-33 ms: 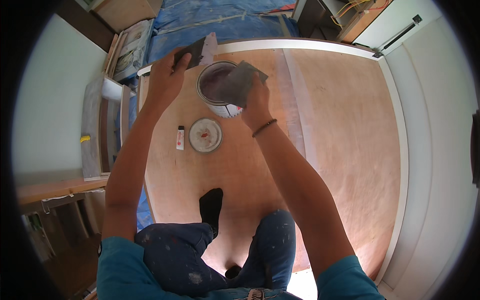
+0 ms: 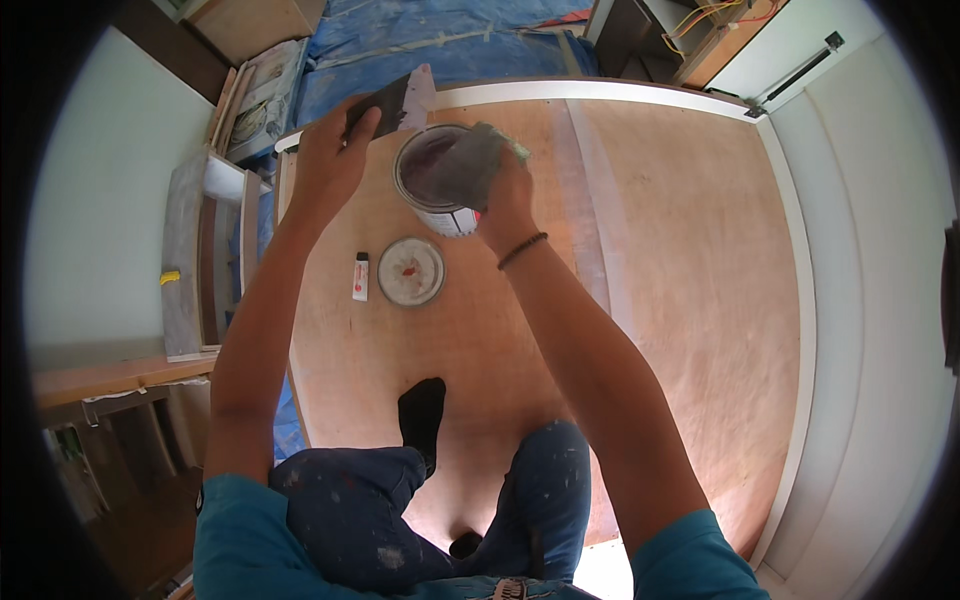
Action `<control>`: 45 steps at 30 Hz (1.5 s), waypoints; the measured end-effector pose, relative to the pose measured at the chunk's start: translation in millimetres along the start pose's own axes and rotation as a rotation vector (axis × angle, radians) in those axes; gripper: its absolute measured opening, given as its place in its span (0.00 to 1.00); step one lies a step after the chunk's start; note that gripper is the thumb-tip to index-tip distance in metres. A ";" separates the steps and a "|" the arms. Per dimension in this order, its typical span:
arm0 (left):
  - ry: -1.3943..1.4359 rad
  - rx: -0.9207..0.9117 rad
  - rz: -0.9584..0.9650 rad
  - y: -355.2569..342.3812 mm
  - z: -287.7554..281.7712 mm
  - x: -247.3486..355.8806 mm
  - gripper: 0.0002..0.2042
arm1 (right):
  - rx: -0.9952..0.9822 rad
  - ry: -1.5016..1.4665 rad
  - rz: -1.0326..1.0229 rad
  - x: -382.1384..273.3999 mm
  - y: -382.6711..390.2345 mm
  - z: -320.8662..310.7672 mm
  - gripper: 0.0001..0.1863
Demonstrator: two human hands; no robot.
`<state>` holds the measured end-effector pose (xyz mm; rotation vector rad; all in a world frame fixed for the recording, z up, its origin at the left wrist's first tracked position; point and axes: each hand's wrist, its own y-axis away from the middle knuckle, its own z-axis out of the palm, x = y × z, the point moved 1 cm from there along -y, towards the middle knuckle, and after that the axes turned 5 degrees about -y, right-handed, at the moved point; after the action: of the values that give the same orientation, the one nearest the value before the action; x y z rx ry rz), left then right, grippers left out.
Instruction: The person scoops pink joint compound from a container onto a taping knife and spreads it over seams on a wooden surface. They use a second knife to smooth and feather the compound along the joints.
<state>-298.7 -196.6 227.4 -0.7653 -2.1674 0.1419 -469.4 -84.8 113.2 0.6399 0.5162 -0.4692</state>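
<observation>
My left hand (image 2: pixel 350 140) grips a dark flat spreader (image 2: pixel 385 105) with a pale pinkish layer at its far end, raised left of the open round tin (image 2: pixel 450 222). My right hand (image 2: pixel 505 200) grips a grey flat scraper (image 2: pixel 470 160), tilted over the tin’s right side and hiding part of the greyish-pink contents. Nearer me, a round lid (image 2: pixel 410 280) with a small red dab lies on the plywood (image 2: pixel 680 300). Left of the lid lies a small white tube (image 2: pixel 360 280) with a black cap.
A white edge strip (image 2: pixel 650 92) borders the plywood. Blue sheeting (image 2: pixel 400 40) lies beyond it. A wooden frame (image 2: pixel 180 310) stands left. An open cupboard with loose wires (image 2: pixel 700 20) and a hinged strut (image 2: pixel 800 70) are back right. My socked foot (image 2: pixel 420 410) and knees rest on the board.
My right hand and its scraper have shifted slightly left over the tin. My left hand looks unmoved.
</observation>
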 end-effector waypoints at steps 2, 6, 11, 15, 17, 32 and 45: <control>0.072 0.019 0.011 3.9 -3.5 1.0 0.15 | 0.019 -0.063 0.098 7.3 -6.2 11.5 0.25; 0.047 0.037 0.031 28.2 -30.2 22.5 0.15 | -0.071 -0.210 0.240 1.3 17.6 49.8 0.25; 0.131 0.048 0.470 50.1 -46.3 26.7 0.14 | -0.288 -0.358 0.235 -12.6 52.0 62.6 0.23; 0.212 0.048 0.717 60.0 -42.7 41.0 0.18 | -0.371 -0.345 0.226 -41.6 87.6 65.0 0.23; 0.204 0.066 0.814 62.7 -39.6 48.5 0.20 | -0.356 -0.335 0.217 -53.1 105.2 67.8 0.23; -0.200 0.059 0.804 51.5 -63.8 39.2 0.24 | -0.375 -0.310 0.081 -96.1 153.2 66.6 0.25; 1.126 0.028 -0.285 85.2 -85.7 123.2 0.12 | -0.375 -0.204 -0.505 -112.0 165.7 87.3 0.33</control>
<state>-254.8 -70.5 336.9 -0.3475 -1.1593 -0.3369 -437.6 2.8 310.6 0.0901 0.5522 -0.8781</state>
